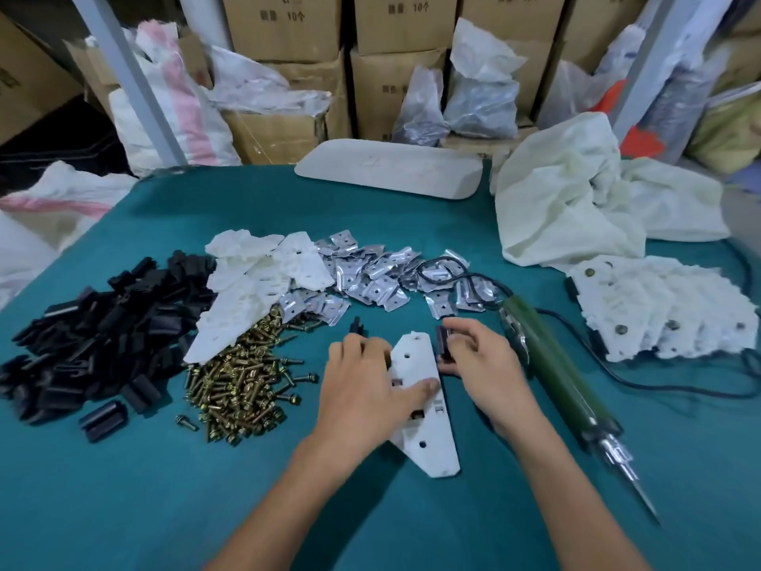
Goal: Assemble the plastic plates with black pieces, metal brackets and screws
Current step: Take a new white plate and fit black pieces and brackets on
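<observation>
A white plastic plate [424, 405] lies on the green table in front of me. My left hand [362, 385] rests on its left side, thumb pressing the plate's middle, and a black piece [357, 326] sticks up behind its fingers. My right hand [482, 360] pinches another black piece [444, 344] against the plate's upper right edge. Supplies lie behind: a heap of black pieces [103, 323], a pile of brass screws [243, 377], loose white plates [255, 282] and shiny metal brackets [370, 274].
A green electric screwdriver [564, 381] lies to the right of my right hand, tip toward me, its black cord looping over the brackets. Finished plates [667, 307] are stacked at the far right. A crumpled white bag [576, 199], a foam block [391, 169] and cardboard boxes stand behind.
</observation>
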